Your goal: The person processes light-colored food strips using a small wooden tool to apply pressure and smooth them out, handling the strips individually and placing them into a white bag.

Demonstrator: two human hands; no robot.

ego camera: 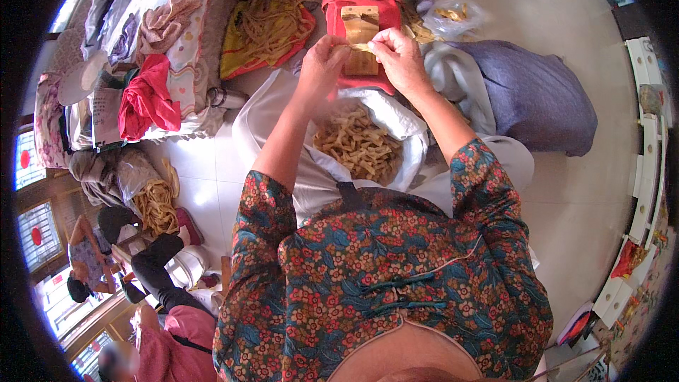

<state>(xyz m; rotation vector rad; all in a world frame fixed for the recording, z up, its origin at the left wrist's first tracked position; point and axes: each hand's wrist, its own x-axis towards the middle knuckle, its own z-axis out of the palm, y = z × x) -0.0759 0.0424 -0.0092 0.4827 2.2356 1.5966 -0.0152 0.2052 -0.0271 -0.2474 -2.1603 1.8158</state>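
Between my two hands a short tan strip (360,47) is held, stretched level over a wooden board (362,66). My left hand (326,58) pinches its left end, and my right hand (395,55) pinches the other end between thumb and fingers. The board lies on a red cloth (334,15) over a narrow support, with a dark piece, perhaps a blade, across its upper part. Below my hands, a white sack (416,140) stands open at my lap, with many short folded tan pieces (358,143) inside.
A yellow and red bag (233,55) with long tan strips lies at the left. At the right are a clear plastic bag (467,24) and a blue-grey cloth bundle (536,98). A metal flask (227,98) is beside the cloth-covered bed. Other people sit at lower left.
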